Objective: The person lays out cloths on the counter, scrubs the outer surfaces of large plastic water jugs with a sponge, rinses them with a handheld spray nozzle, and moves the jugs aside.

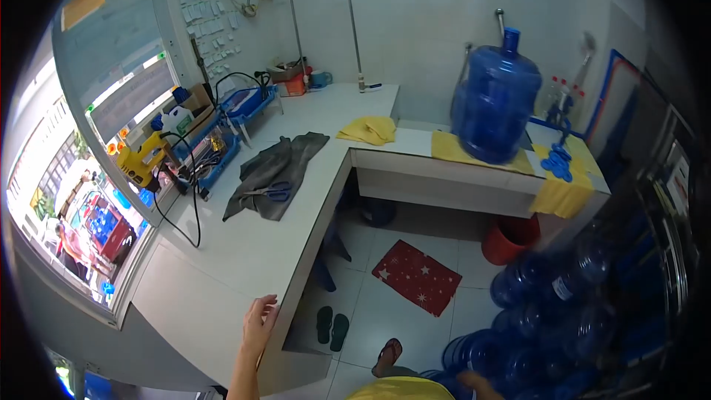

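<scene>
My left hand (pixel 259 318) hovers at or rests on the edge of the white counter (pixel 215 296), with loosely bent fingers and nothing in it. Low in the view, my right hand (pixel 478 384) is beside a blue water jug (pixel 481 352) on the floor; its fingers are dim and blurred, so contact is unclear. Farther along the counter lies a dark grey cloth (pixel 285 170) with blue-handled scissors (pixel 278 191) on top. A yellow cloth (pixel 368 130) sits near the inner corner.
A large blue water jug (pixel 498 100) stands upright on the far ledge. Several more jugs crowd the floor at right, near a red bucket (pixel 511 239). A red mat (pixel 417 276) and dark slippers (pixel 332 327) lie on the tiles. A yellow heat gun (pixel 141 161) stands by the window.
</scene>
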Tool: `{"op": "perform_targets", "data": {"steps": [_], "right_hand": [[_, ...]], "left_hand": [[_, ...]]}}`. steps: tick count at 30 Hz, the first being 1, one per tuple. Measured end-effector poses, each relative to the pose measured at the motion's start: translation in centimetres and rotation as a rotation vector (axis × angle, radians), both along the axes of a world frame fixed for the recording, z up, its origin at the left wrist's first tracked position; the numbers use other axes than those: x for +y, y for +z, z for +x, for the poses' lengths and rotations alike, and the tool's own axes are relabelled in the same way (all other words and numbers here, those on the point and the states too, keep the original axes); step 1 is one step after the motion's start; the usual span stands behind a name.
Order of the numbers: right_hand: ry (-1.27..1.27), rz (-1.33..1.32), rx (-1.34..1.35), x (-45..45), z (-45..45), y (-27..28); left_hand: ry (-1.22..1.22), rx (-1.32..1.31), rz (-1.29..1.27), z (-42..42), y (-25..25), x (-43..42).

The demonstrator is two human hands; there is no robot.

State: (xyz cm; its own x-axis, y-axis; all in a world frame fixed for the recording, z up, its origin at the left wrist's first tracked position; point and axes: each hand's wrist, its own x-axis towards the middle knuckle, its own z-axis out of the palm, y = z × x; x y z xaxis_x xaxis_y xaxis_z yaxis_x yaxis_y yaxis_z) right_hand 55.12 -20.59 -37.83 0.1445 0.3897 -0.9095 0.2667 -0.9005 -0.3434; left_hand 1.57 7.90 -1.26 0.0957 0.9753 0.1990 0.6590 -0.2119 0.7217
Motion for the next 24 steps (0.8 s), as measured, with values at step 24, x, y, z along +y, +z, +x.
{"op": "perform_targets", "data": {"steps": [24], "right_hand": [[0.344,1.261,0.042,70.9,-6.7,36.8]], "left_hand": [[0.648,0.489,-0.047,-1.2,-2.4,33.9]]}}
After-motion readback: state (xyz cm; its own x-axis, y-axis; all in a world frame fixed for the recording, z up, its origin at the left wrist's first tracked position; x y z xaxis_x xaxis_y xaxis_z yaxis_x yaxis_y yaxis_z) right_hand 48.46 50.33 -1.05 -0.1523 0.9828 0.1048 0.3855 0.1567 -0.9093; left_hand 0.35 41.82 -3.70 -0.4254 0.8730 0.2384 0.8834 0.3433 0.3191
